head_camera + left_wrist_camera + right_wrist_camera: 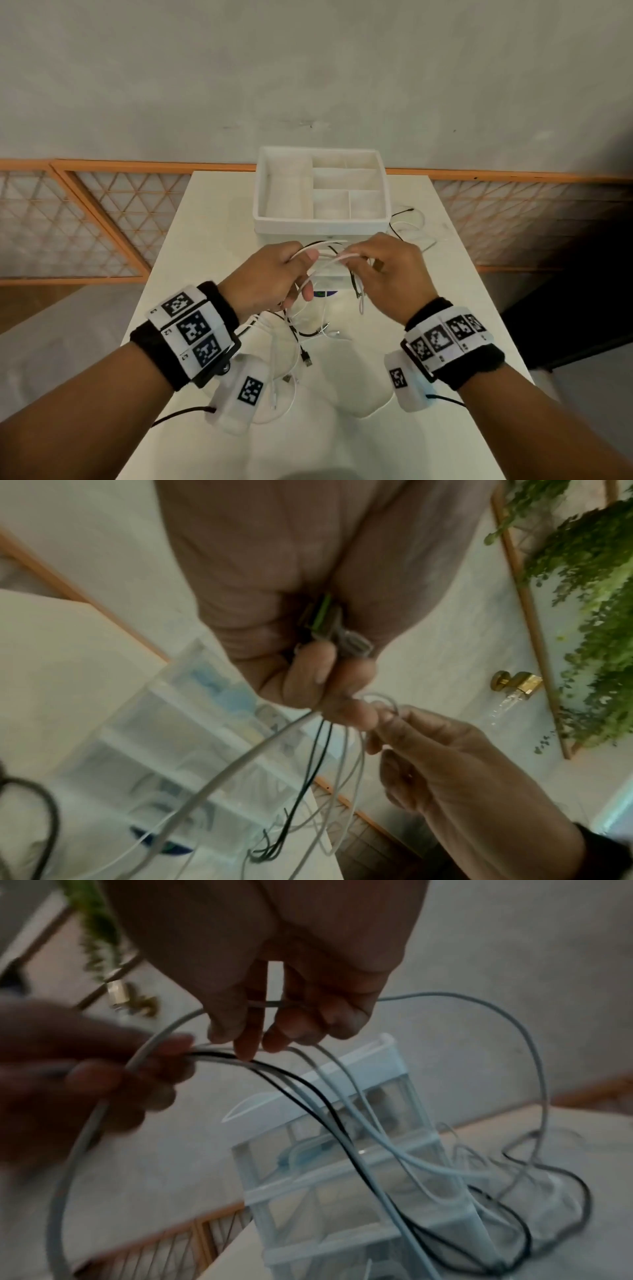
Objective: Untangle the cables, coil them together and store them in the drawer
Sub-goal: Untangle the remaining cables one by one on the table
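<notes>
Several thin white and black cables (327,251) are bunched between my two hands above the white table (212,240). My left hand (305,274) grips the bundle, with plug ends (337,631) tucked into its palm. My right hand (352,262) pinches a white cable loop (385,702) right beside the left fingertips, and a white strand (267,1004) runs across its fingers. Loose ends (298,346) hang onto the table below. The white drawer unit (322,224) stands just behind the hands; its clear-fronted drawers (342,1153) show in the wrist views.
More cable loops (409,222) lie on the table to the right of the drawer unit. Its top is a tray with several compartments (346,178). An orange lattice railing (102,219) runs behind the narrow table, whose edges are near on both sides.
</notes>
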{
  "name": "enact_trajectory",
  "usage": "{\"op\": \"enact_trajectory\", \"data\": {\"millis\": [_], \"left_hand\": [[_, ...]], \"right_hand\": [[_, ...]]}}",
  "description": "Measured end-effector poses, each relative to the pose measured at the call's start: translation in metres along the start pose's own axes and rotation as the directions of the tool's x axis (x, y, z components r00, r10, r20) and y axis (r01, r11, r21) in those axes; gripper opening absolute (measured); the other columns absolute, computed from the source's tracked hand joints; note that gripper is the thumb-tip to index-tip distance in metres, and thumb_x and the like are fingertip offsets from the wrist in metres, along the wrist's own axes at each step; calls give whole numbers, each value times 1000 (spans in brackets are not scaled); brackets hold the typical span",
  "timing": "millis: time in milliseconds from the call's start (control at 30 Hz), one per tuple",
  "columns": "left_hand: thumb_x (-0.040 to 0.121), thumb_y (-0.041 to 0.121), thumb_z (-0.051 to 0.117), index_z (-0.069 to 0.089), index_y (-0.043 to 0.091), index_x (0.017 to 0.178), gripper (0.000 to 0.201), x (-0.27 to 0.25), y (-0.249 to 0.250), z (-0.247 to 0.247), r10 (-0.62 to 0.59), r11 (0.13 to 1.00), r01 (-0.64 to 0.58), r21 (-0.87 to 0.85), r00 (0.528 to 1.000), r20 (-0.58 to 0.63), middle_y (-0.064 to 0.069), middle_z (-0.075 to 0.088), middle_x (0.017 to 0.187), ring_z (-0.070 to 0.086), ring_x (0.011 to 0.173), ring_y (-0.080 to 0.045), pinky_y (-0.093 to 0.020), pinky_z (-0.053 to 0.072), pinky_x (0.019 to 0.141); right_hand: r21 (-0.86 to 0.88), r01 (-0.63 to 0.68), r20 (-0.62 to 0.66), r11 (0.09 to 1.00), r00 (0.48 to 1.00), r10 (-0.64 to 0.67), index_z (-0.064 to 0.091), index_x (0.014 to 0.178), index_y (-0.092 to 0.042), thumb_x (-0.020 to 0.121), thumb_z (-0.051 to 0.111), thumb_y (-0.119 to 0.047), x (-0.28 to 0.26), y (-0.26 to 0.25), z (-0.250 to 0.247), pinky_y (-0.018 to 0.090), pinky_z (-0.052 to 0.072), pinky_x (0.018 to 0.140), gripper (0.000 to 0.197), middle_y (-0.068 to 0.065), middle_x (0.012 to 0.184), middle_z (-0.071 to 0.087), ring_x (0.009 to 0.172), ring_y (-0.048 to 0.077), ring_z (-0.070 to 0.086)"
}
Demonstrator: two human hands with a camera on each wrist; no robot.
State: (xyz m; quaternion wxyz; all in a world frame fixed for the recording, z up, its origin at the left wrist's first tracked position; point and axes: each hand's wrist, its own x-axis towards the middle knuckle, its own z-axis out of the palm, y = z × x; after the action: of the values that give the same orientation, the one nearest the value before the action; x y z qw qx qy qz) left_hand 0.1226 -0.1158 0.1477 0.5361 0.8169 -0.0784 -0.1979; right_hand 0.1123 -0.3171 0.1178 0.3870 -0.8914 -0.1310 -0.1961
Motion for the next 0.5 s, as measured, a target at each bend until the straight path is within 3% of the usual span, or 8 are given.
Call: {"op": "enact_trajectory", "data": {"millis": [100, 233, 333, 433, 500], "left_hand": [[104, 35, 41, 53, 3, 88, 37, -8, -22, -5, 52, 998, -53, 40, 998, 31, -3, 64, 67, 41, 58, -22, -28, 37, 51], [105, 34, 40, 56, 12, 85, 34, -18, -49, -9, 30, 996, -32, 78, 999, 29, -1, 57, 64, 45, 57, -12, -27, 40, 55], [105, 34, 39, 55, 9, 77, 41, -24, -61, -15, 27, 989, -31, 144, 999, 28, 7, 57, 62, 45, 53, -9, -23, 41, 53], [105, 33, 40, 56, 9, 81, 38, -30, -77, -24, -33, 993, 30, 110, 999, 24, 3, 59, 65, 49, 61, -15, -30, 45, 59], [105, 33, 41, 57, 11, 85, 33, -32, -83, -26, -85, 996, 85, 33, 996, 20, -2, 58, 65, 51, 61, -13, -31, 48, 59]], "right_hand": [[36, -245, -122, 969, 961, 247, 78, 99, -26, 90, 71, -30, -1, 13, -19, 7, 43, 76, 12, -8, 93, 69, 86, 4, 63], [-71, -452, -112, 889, 889, 443, 76, 107, -33, 92, 64, -44, -10, 24, -26, 19, 36, 85, 22, -6, 110, 65, 100, 10, 58], [-121, -563, -83, 818, 827, 557, 75, 109, -31, 91, 61, -50, -20, 38, -26, 23, 38, 89, 29, -6, 114, 66, 105, 16, 60], [-247, -594, 16, 765, 787, 617, 76, 104, -36, 85, 63, -59, -35, 49, -16, 36, 47, 98, 33, 5, 117, 62, 111, 26, 60], [-388, -549, 171, 740, 746, 643, 76, 103, -36, 86, 64, -58, -48, 53, -1, 33, 47, 93, 30, 5, 107, 56, 107, 27, 60]]}}
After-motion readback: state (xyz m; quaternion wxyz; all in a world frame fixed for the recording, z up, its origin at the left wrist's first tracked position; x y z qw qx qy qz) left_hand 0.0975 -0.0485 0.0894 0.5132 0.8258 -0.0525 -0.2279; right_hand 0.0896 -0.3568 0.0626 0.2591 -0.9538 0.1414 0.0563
